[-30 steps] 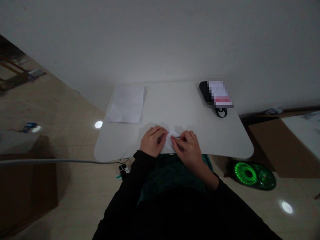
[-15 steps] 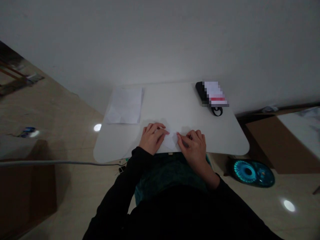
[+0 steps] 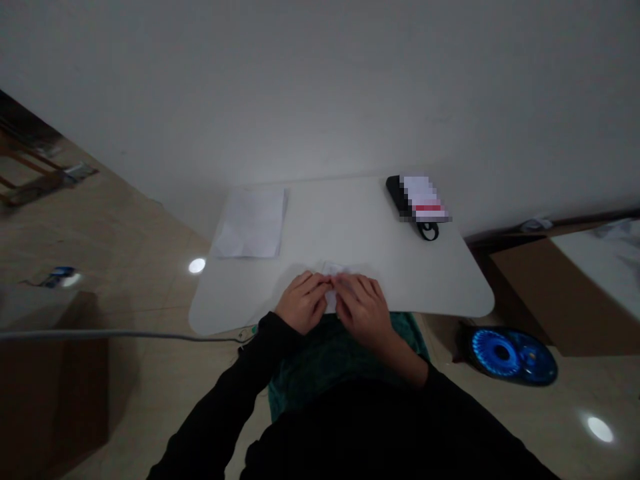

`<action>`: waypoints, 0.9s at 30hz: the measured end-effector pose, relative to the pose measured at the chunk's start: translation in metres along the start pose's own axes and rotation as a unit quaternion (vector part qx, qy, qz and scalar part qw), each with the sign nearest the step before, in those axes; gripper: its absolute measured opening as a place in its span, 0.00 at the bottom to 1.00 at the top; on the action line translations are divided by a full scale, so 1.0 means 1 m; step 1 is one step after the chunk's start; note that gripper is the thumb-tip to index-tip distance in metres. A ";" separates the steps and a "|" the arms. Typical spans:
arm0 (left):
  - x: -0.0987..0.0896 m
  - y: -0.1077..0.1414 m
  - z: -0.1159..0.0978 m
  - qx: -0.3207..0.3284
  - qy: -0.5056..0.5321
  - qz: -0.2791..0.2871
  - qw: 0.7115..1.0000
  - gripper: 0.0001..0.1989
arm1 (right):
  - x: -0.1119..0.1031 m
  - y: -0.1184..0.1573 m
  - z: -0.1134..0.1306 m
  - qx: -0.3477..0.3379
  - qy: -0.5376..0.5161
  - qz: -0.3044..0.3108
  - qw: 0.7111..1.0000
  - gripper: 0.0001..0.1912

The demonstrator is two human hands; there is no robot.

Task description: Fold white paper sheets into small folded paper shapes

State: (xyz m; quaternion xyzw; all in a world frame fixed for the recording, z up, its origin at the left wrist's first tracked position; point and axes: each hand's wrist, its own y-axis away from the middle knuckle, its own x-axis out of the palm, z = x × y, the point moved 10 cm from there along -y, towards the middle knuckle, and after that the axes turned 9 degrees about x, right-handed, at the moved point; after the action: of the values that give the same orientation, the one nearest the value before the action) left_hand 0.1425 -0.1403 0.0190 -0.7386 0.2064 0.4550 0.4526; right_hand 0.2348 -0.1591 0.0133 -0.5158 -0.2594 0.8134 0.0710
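Observation:
My left hand (image 3: 303, 303) and my right hand (image 3: 361, 310) meet at the front edge of a white rounded table (image 3: 350, 227). Between them they pinch a small piece of folded white paper (image 3: 334, 269), and their fingers hide most of it. Only its top edge and a sliver below the fingers show. A flat sheet of creased white paper (image 3: 250, 223) lies at the far left of the tabletop, out of reach of my fingers. Both of my sleeves are black.
At the table's far right corner lies a black rectangular device (image 3: 395, 193) with a blurred white card (image 3: 424, 199) and a black cord loop (image 3: 427, 231). On the floor are a glowing blue disc (image 3: 513, 357), a cardboard box (image 3: 520, 307) and a grey cable (image 3: 125, 335).
My right hand has moved left and closed against my left hand over the folded paper, which is now mostly hidden. The disc's glow has shifted from green to blue.

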 end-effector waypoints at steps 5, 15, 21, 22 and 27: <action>-0.003 0.014 -0.010 -0.020 -0.104 0.023 0.994 0.16 | 0.005 -0.001 0.001 -0.004 -0.045 0.008 0.999 0.13; -0.017 0.029 -0.012 -0.016 -0.137 0.004 0.990 0.14 | 0.002 0.001 -0.003 0.002 -0.043 -0.025 0.999 0.12; -0.010 0.037 -0.001 -0.019 -0.088 0.040 0.995 0.18 | 0.002 0.003 0.002 -0.013 -0.021 -0.035 0.999 0.13; -0.010 0.038 0.000 -0.016 -0.083 0.039 0.996 0.18 | 0.002 0.003 0.003 -0.016 -0.015 -0.039 0.999 0.13; -0.012 0.036 -0.001 -0.015 -0.078 0.017 0.997 0.19 | 0.008 0.007 0.008 -0.015 0.008 -0.022 1.000 0.16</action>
State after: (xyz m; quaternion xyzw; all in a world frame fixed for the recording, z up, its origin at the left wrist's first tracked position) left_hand 0.1115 -0.1605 0.0122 -0.7042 0.1760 0.5219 0.4480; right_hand 0.2252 -0.1647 0.0059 -0.5173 -0.2829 0.8034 0.0833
